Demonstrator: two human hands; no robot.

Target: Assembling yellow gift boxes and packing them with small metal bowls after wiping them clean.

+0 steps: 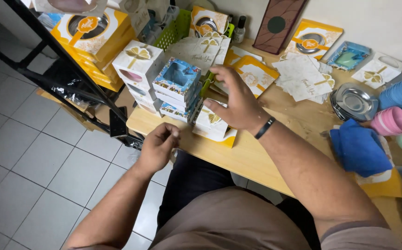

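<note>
Fingers (219,109) of the right hand (238,104) are spread open over a small white-and-gold box (210,121) at the wooden table's (284,125) near edge, left hand (159,146) pinched shut w/ nothing seen in it, just off that edge (made-up boxes (177,78) already stacked behind, flat cards (302,76) further back not folded yet).

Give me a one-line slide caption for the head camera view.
Right hand rests on a white gift box beside stacked boxes on a wooden table; left hand pinched at its edge.

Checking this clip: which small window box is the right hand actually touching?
The white box with a gold bow, under the right hand; the blue ones stand stacked just left, untouched.
</note>
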